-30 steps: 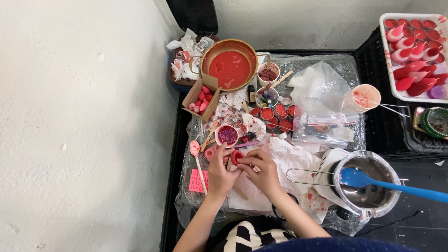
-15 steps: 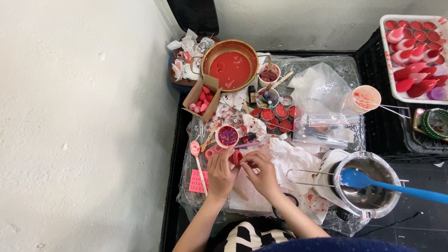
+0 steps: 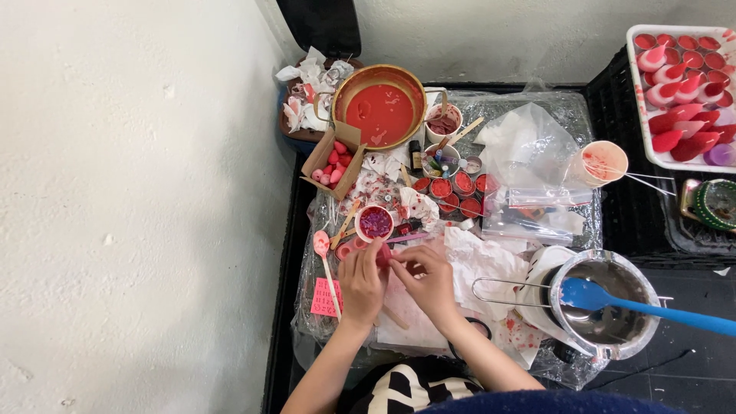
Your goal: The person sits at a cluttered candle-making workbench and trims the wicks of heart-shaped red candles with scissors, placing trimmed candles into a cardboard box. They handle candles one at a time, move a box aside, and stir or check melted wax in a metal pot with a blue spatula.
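My left hand (image 3: 360, 282) and my right hand (image 3: 426, 279) meet over a stained paper sheet at the front of a plastic-covered worktable (image 3: 537, 115). Between the fingertips of both hands sits a small red piece (image 3: 384, 256), pinched from both sides. Just beyond my left hand stands a small cup of dark pink flakes (image 3: 375, 222). A pink spoon-shaped stick (image 3: 323, 253) lies to the left of my left hand, above a pink paper tag (image 3: 326, 297).
A round pan of red liquid (image 3: 381, 113) sits at the back, with a cardboard box of pink pieces (image 3: 333, 164) and several small red-filled cups (image 3: 452, 186). A metal pot with a blue spatula (image 3: 606, 303) stands right. A white tray of red moulds (image 3: 682, 92) is far right.
Both hands stay at the same spot; the fingers have shifted slightly around the small red piece. Nothing else has moved.
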